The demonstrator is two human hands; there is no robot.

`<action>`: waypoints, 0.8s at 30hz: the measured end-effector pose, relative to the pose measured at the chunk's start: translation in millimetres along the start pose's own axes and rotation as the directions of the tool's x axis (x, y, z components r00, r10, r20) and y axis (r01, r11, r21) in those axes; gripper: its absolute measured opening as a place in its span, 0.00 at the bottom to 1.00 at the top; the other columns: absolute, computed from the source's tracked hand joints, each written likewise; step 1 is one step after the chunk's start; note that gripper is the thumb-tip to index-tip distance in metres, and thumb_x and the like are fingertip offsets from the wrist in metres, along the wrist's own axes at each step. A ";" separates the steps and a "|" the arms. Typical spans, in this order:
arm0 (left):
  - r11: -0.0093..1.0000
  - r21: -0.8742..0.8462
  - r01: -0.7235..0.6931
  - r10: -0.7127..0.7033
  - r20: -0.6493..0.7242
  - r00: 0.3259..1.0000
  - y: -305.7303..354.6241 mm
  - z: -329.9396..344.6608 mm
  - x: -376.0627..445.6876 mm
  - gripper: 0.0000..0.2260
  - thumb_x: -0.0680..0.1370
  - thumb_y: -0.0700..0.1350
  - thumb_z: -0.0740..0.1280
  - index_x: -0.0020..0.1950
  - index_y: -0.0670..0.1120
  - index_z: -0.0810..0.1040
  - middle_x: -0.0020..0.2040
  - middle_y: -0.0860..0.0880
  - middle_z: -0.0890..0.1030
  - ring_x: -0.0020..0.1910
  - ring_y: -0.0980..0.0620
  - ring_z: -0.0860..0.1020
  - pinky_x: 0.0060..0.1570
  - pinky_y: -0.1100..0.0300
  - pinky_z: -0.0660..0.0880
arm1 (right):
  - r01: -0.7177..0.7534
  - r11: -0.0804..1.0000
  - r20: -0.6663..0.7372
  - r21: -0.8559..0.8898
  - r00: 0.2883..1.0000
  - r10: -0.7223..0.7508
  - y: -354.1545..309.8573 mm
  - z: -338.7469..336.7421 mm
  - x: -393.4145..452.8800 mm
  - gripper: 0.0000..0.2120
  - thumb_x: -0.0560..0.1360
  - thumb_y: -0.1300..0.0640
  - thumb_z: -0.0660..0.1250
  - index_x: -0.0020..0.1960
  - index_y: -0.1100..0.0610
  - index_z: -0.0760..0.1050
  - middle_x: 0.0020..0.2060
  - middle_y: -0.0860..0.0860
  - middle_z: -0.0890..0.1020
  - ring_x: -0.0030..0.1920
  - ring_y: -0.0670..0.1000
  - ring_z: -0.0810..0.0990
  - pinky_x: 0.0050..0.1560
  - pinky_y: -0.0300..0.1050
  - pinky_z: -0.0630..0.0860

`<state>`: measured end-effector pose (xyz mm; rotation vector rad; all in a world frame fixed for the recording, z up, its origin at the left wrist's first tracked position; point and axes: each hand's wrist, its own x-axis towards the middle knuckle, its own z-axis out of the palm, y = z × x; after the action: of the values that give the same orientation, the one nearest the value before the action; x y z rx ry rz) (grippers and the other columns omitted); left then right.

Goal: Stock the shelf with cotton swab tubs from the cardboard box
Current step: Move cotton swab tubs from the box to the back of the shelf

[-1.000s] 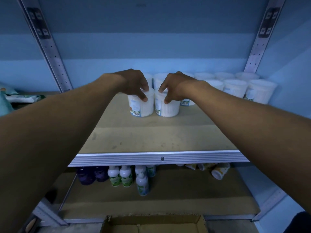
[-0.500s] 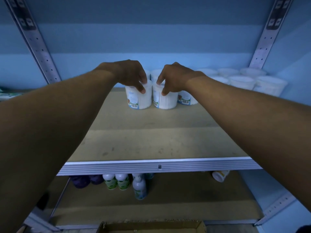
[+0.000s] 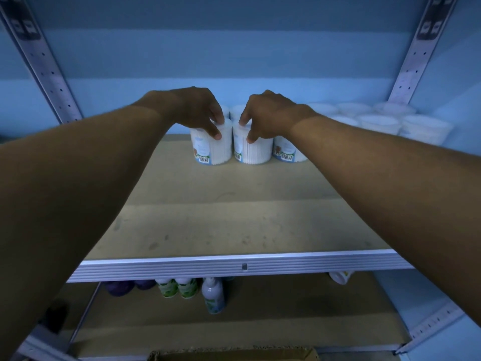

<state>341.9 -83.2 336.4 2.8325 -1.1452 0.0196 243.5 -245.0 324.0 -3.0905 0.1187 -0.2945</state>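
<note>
Two white cotton swab tubs stand side by side on the wooden shelf, toward its back. My left hand grips the left tub from above, fingers curled over its lid. My right hand grips the right tub the same way. A third tub stands just right of it, partly behind my right wrist. More tubs fill the back right of the shelf. The cardboard box shows only its top edge at the bottom of the view.
Metal uprights frame the shelf on both sides. The front half of the shelf board is bare wood. On the lower shelf stand small bottles and a tipped cup at the right.
Both hands have pushed the two tubs farther back on the shelf, closer to the rear tubs. The view has shifted up, so less of the box shows.
</note>
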 end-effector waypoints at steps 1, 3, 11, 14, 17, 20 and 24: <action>1.000 -0.001 0.002 -0.002 -0.002 1.000 -0.6 0.5 -0.3 0.20 0.72 0.54 0.76 0.62 0.51 0.82 0.64 0.52 0.80 0.60 0.49 0.76 0.63 0.55 0.70 | 0.001 1.000 0.000 0.002 1.000 -0.001 0.5 0.8 -0.1 0.27 0.71 0.51 0.78 0.68 0.51 0.76 0.65 0.54 0.76 0.65 0.57 0.74 0.57 0.49 0.72; 1.000 -0.013 0.006 -0.006 -0.010 1.000 -1.6 2.4 -1.4 0.20 0.72 0.54 0.75 0.63 0.51 0.81 0.64 0.52 0.79 0.61 0.48 0.76 0.63 0.55 0.70 | 0.003 1.000 -0.003 0.002 1.000 -0.003 2.1 3.6 0.4 0.26 0.72 0.51 0.77 0.68 0.50 0.76 0.65 0.54 0.76 0.65 0.57 0.74 0.56 0.48 0.71; 0.997 -0.071 0.014 -0.018 -0.058 0.998 -1.4 12.0 -12.3 0.20 0.76 0.54 0.72 0.66 0.51 0.79 0.65 0.51 0.78 0.63 0.47 0.74 0.62 0.55 0.68 | -0.004 1.000 -0.047 -0.028 0.999 0.003 5.1 20.5 -2.6 0.19 0.75 0.53 0.71 0.65 0.50 0.77 0.63 0.54 0.79 0.63 0.60 0.76 0.59 0.52 0.75; 0.997 -0.071 0.019 -0.024 -0.062 0.998 -1.2 13.4 -13.0 0.20 0.76 0.55 0.71 0.67 0.51 0.78 0.65 0.50 0.77 0.63 0.47 0.74 0.62 0.54 0.68 | -0.006 1.000 -0.036 0.015 0.999 0.006 7.3 20.4 -6.3 0.21 0.76 0.55 0.67 0.69 0.50 0.74 0.65 0.53 0.77 0.66 0.58 0.74 0.58 0.49 0.73; 0.997 -0.078 0.016 -0.024 -0.094 0.995 -4.9 20.2 -13.3 0.20 0.76 0.56 0.70 0.67 0.52 0.78 0.68 0.50 0.76 0.65 0.47 0.73 0.64 0.54 0.67 | -0.007 0.990 -0.058 0.142 0.998 0.015 10.3 25.2 -19.1 0.28 0.76 0.56 0.66 0.75 0.51 0.68 0.70 0.54 0.73 0.70 0.57 0.70 0.63 0.48 0.70; 0.997 -0.078 0.012 -0.021 -0.110 0.994 -10.1 29.1 -15.7 0.22 0.77 0.58 0.68 0.70 0.53 0.75 0.72 0.51 0.73 0.69 0.47 0.71 0.68 0.55 0.64 | 0.019 0.972 -0.138 0.233 0.990 0.013 14.6 36.3 -39.5 0.31 0.75 0.55 0.67 0.76 0.49 0.65 0.73 0.53 0.68 0.72 0.57 0.67 0.68 0.52 0.69; 0.993 -0.111 0.029 -0.039 -0.091 0.995 -11.2 31.9 -20.8 0.26 0.75 0.62 0.69 0.71 0.55 0.74 0.73 0.53 0.72 0.69 0.48 0.71 0.71 0.53 0.64 | 0.031 0.958 -0.206 0.286 0.978 0.029 30.0 47.3 -63.9 0.30 0.75 0.56 0.66 0.75 0.44 0.64 0.75 0.46 0.63 0.74 0.51 0.64 0.67 0.54 0.71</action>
<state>334.0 -63.5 302.9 2.7236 -1.0460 0.0829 187.8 -268.6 264.3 -2.7635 0.0718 -0.5802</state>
